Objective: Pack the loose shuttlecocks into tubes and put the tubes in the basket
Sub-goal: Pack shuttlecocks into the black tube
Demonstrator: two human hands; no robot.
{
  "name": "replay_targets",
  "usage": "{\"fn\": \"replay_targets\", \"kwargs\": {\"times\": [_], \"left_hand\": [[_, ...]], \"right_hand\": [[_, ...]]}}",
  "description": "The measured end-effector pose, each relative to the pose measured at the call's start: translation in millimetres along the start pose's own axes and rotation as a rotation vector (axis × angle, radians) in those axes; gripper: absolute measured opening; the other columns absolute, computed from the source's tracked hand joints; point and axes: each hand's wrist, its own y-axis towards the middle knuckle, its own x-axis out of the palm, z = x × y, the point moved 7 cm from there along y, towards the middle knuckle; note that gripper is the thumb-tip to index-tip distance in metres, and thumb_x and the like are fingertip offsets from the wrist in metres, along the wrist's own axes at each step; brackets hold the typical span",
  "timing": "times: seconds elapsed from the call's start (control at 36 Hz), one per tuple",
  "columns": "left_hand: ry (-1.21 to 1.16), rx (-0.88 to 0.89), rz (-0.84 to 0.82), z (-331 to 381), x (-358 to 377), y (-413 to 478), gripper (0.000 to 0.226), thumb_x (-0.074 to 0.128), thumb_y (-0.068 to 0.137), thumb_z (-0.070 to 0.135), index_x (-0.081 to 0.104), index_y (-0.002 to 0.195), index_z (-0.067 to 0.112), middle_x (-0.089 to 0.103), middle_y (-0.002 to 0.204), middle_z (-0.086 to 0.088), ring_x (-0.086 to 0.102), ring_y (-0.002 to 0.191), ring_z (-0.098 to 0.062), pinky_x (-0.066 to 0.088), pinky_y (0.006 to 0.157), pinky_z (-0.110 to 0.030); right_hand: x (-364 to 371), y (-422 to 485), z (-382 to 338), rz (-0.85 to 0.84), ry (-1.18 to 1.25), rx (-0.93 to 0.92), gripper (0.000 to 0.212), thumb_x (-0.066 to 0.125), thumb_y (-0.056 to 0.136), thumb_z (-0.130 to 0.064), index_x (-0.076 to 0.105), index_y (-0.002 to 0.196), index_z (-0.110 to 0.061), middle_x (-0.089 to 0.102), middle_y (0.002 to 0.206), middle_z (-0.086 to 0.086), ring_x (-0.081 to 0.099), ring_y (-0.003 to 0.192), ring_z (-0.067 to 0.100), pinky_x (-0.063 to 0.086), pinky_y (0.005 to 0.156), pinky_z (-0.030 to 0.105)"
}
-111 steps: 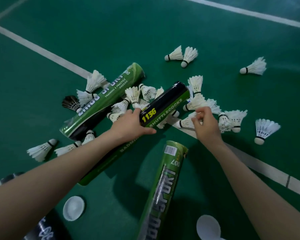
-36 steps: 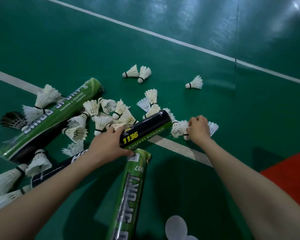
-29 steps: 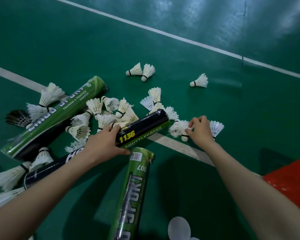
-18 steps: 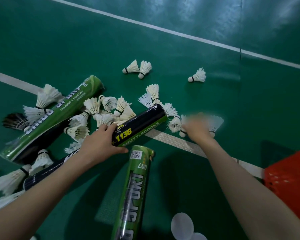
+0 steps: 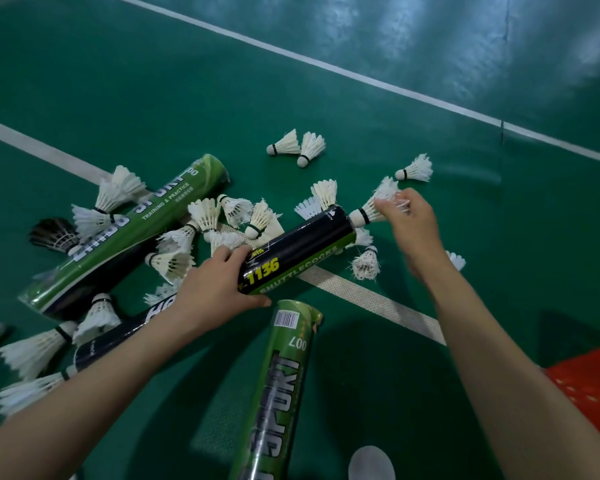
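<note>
The person is loading the black tube, one shuttlecock at a time. The left hand (image 5: pixel 215 289) is gripping the black tube (image 5: pixel 302 247) around its middle, with the fingers curling over the top and the thumb wrapping underneath, and is angling the open end toward the other hand. The right hand (image 5: pixel 411 230) is pinching a shuttlecock (image 5: pixel 373 206) by its feathers between thumb and fingertips. The other fingers are blurred, so I cannot tell how they are lying. The cork is pointing away from the pinch and sitting right at the tube's rim, touching or nearly so, and is not yet inside.

The next move probably calls for centring the cork on the opening and sliding it straight down the tube. The left hand would need to be steadying the tube, and the right hand easing off before the feathers crumple on the rim.

Around the right hand, a ragged shuttlecock (image 5: pixel 364 263) is lying just under the palm, a single one (image 5: pixel 416 169) just beyond the fingertips, and a pair (image 5: pixel 295 147) farther beyond. A heap of shuttlecocks (image 5: pixel 222 216) is lying just past the left knuckles. A green tube (image 5: pixel 278 382) is lying on the thumb side of the left hand, and a corner of the red basket (image 5: pixel 589 386) is showing well behind the right hand, beside the forearm.
</note>
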Motion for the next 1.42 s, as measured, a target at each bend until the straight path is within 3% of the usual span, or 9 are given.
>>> {"fn": "replay_targets", "kwargs": {"times": [0.28, 0.44, 0.53, 0.64, 0.78, 0.89, 1.11, 1.33, 1.42], "left_hand": [[-0.035, 0.077, 0.048, 15, -7, -2, 0.096, 0.068, 0.071, 0.064, 0.024, 0.147, 0.026, 0.044, 0.128, 0.001, 0.052, 0.108, -0.021, 0.045, 0.087, -0.033], [-0.001, 0.066, 0.056, 18, -7, -1, 0.097, 0.067, 0.071, 0.065, 0.024, 0.147, 0.025, 0.043, 0.128, 0.0, 0.05, 0.11, -0.02, 0.043, 0.092, -0.036], [0.023, 0.056, 0.058, 17, -5, 3, 0.096, 0.068, 0.069, 0.065, 0.026, 0.146, 0.025, 0.044, 0.127, 0.0, 0.05, 0.111, -0.021, 0.044, 0.093, -0.038], [0.072, 0.057, 0.008, 19, 7, 7, 0.098, 0.066, 0.066, 0.071, 0.028, 0.144, 0.026, 0.045, 0.127, -0.001, 0.051, 0.112, -0.023, 0.046, 0.091, -0.04], [0.166, 0.077, -0.047, 36, 26, 15, 0.097, 0.064, 0.066, 0.074, 0.027, 0.143, 0.029, 0.047, 0.121, -0.003, 0.052, 0.109, -0.025, 0.045, 0.092, -0.044], [0.191, 0.083, -0.047, 45, 32, 19, 0.095, 0.065, 0.068, 0.072, 0.026, 0.143, 0.028, 0.045, 0.129, -0.004, 0.05, 0.115, -0.025, 0.043, 0.094, -0.043], [0.185, 0.126, -0.028, 55, 36, 24, 0.098, 0.065, 0.066, 0.073, 0.025, 0.144, 0.03, 0.042, 0.137, -0.001, 0.048, 0.12, -0.023, 0.042, 0.098, -0.042], [0.147, 0.095, -0.035, 46, 33, 25, 0.096, 0.065, 0.067, 0.073, 0.025, 0.144, 0.032, 0.044, 0.131, 0.001, 0.049, 0.116, -0.021, 0.044, 0.091, -0.038], [0.124, 0.062, -0.055, 34, 32, 23, 0.099, 0.065, 0.065, 0.074, 0.023, 0.145, 0.033, 0.047, 0.12, 0.0, 0.052, 0.109, -0.022, 0.046, 0.089, -0.039]], "right_hand": [[25, -6, 13, -0.186, 0.178, 0.044, 0.007, 0.045, 0.098, -0.023, 0.051, 0.095, -0.022, 0.054, 0.103, -0.001, 0.051, 0.094, 0.014, 0.04, 0.093, 0.039], [40, -17, 18, -0.255, 0.152, 0.043, 0.057, 0.017, 0.096, -0.061, 0.038, 0.142, -0.036, 0.039, 0.15, 0.004, 0.033, 0.137, 0.021, 0.019, 0.115, 0.048], [53, -27, 30, -0.333, 0.134, 0.085, 0.068, 0.016, 0.088, -0.069, 0.034, 0.145, -0.037, 0.035, 0.153, -0.002, 0.026, 0.14, 0.013, 0.012, 0.114, 0.035], [50, -27, 52, -0.333, 0.233, 0.198, 0.065, 0.015, 0.091, -0.066, 0.043, 0.14, -0.034, 0.045, 0.146, 0.002, 0.034, 0.136, 0.018, 0.021, 0.114, 0.045], [21, -10, 75, -0.094, 0.039, 0.231, 0.039, 0.035, 0.101, -0.043, 0.057, 0.123, -0.02, 0.058, 0.12, -0.004, 0.051, 0.114, 0.013, 0.037, 0.091, 0.029], [-23, 6, 96, 0.122, -0.209, 0.156, 0.021, 0.053, 0.095, -0.023, 0.061, 0.114, -0.017, 0.057, 0.122, 0.002, 0.05, 0.119, 0.018, 0.037, 0.098, 0.03], [-67, 22, 150, 0.069, -0.748, 0.308, 0.07, 0.057, 0.092, -0.014, 0.02, 0.151, -0.022, -0.001, 0.16, 0.007, -0.003, 0.147, 0.029, 0.015, 0.116, 0.054], [-55, 21, 159, -0.012, -0.914, 0.243, 0.025, 0.046, 0.095, -0.009, 0.054, 0.118, -0.004, 0.045, 0.123, 0.02, 0.042, 0.113, 0.034, 0.04, 0.088, 0.037], [-31, 23, 143, -0.279, -1.077, 0.144, 0.021, 0.047, 0.097, -0.017, 0.06, 0.106, -0.004, 0.054, 0.114, 0.018, 0.051, 0.102, 0.034, 0.045, 0.082, 0.037]]}}
